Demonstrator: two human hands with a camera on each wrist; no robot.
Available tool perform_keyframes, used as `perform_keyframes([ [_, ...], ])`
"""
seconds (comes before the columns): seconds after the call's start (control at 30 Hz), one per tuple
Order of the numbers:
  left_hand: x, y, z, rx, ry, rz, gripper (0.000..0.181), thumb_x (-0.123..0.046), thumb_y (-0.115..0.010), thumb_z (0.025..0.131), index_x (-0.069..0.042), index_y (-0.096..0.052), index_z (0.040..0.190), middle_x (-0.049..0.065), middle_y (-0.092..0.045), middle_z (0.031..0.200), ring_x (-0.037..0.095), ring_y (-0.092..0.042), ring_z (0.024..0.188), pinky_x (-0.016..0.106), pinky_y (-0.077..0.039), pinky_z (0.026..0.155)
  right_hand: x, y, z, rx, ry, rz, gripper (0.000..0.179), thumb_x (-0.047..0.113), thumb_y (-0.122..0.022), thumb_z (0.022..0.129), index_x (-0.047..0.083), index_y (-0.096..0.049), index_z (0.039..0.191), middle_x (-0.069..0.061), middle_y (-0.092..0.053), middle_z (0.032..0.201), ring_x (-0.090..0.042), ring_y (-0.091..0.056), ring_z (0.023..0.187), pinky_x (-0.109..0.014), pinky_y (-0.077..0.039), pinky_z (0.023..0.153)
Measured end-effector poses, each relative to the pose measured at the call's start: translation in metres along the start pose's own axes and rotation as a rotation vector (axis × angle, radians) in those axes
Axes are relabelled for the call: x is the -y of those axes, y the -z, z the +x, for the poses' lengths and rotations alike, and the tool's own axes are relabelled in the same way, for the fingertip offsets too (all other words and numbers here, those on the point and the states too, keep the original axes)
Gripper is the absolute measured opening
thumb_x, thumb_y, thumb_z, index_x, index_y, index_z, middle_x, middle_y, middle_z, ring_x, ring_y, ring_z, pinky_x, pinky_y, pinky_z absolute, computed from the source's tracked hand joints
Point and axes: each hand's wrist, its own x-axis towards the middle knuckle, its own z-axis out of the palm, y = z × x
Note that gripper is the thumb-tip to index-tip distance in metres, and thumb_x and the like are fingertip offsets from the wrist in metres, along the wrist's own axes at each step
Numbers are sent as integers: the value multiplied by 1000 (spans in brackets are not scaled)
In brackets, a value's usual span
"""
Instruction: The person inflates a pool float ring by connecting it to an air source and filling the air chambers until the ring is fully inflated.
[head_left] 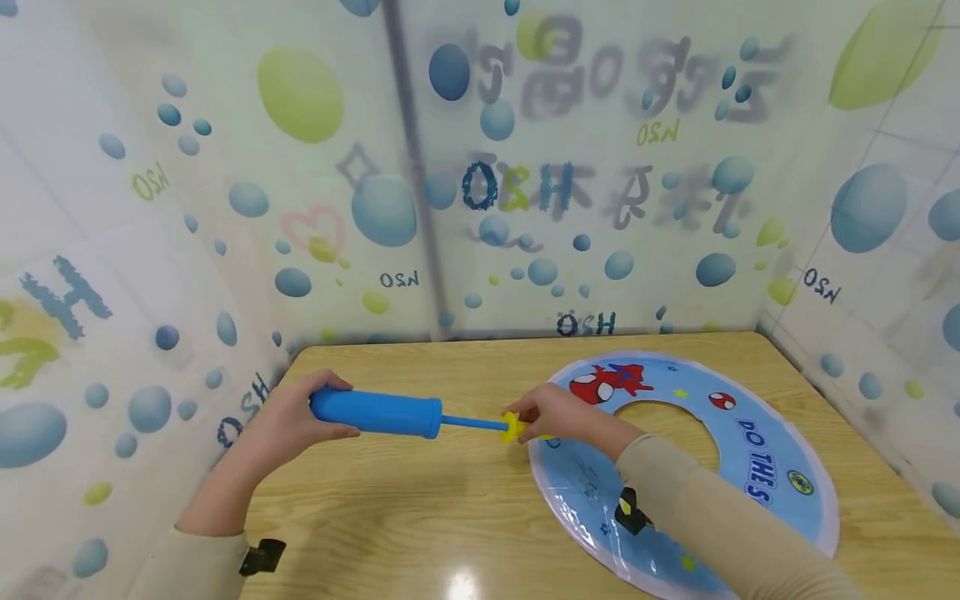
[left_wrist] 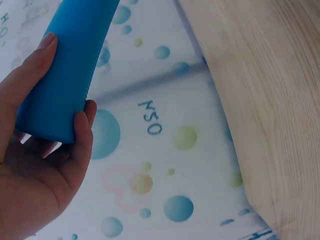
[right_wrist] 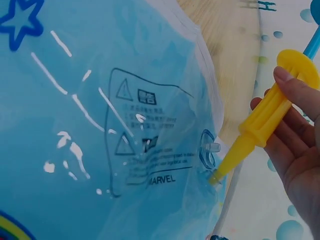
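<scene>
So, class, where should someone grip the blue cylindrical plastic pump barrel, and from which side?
Probably the barrel by its rodless end, from the left: its roundness suits a wrapping grip, and the thin blue rod exits the opposite end.

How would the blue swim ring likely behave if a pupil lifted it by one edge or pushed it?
The swim ring would probably sag, since its skin looks wrinkled and slack. It should be light for its size, looking like thin plastic film. Lying flat on the table, it seems likelier to slide than roll.
</scene>
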Motion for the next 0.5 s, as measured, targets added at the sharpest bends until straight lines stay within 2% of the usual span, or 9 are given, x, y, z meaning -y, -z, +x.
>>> perform_keyframes([
  [0.1,7,10,-4,7,29,18,49,-27,-88,73,-9,-64,112,17,-61,112,30,-57,89,42,-47,71,-2,2,-1,1,-7,-12,50,10,-81,80,12,-67,127,4,-68,101,-15,-61,90,-29,-54,79],
  [0.27,12,18,-7,-3,23,34,49,-26,-88,72,-9,-64,111,17,-62,111,30,-57,88,41,-47,71,-3,4,-1,-6,-9,-20,48,9,-80,80,11,-67,127,4,-68,101,-15,-61,90,-28,-54,79],
  [0.37,9,16,-6,-15,20,36,50,-28,-88,72,-9,-64,111,17,-62,110,30,-57,87,39,-46,69,0,3,1,-16,13,-20,47,8,-80,80,8,-67,126,3,-69,101,-15,-62,90,-28,-54,78],
  [0.5,0,3,-2,-21,12,29,49,-29,-89,71,-8,-65,109,14,-62,106,28,-55,85,38,-44,68,5,1,3,-40,24,-23,46,6,-80,80,6,-68,124,3,-69,99,-15,-62,89,-27,-54,77],
])
